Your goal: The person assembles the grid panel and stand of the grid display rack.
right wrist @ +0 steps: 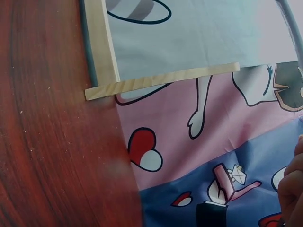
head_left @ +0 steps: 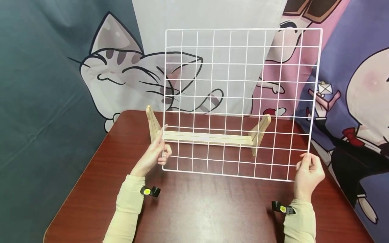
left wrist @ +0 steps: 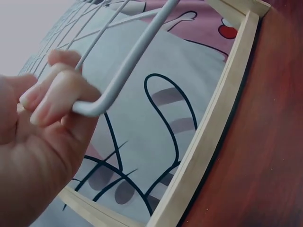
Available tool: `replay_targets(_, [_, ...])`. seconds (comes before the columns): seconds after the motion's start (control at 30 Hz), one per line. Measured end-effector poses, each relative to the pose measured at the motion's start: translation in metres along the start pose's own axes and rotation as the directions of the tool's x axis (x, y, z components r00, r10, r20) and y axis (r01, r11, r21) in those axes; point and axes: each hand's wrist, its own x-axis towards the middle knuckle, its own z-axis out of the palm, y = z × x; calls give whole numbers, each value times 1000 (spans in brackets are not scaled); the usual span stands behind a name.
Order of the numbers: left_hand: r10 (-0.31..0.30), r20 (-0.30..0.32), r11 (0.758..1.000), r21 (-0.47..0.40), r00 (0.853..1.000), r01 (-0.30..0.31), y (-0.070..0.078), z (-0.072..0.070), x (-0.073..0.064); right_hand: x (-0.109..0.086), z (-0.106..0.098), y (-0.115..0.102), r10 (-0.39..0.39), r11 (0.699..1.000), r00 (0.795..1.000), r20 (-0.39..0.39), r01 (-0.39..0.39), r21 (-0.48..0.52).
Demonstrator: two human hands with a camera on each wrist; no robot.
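A white wire grid panel [head_left: 228, 80] is held up nearly upright above the table, between both hands. My left hand [head_left: 155, 152] grips its left side near the lower corner, index finger pointing up along the wire. In the left wrist view, curled fingers [left wrist: 61, 90] wrap the rounded corner of the panel [left wrist: 128, 66]. At the lower right corner, my right hand [head_left: 309, 172] pinches the side wire with thumb on the near face. Behind the panel stands a pale wooden stand [head_left: 200, 137] with two upright end pieces and a long crossbar, seen through the grid.
The dark red-brown wooden table [head_left: 194, 209] carries the stand towards its back edge. A cloth backdrop [head_left: 67, 152] with cartoon cats and figures hangs close behind and at both sides. Each wrist wears a black strap with a small device [head_left: 147, 191].
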Motion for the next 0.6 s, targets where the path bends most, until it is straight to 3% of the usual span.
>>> replay_targets(0.1, [61, -48, 998, 34, 997, -59, 2, 1, 4, 2, 4, -1, -18, 998, 1000, -8, 18, 61])
replay_targets(0.3, [192, -69, 980, 62, 979, -188, 5, 2, 9, 6, 9, -2, -27, 988, 1000, -1, 27, 150])
replay_targets(0.6, [263, -103, 965, 23, 959, -262, 3, 1, 11, 11, 14, 5, -41, 951, 993, 113, 4, 310])
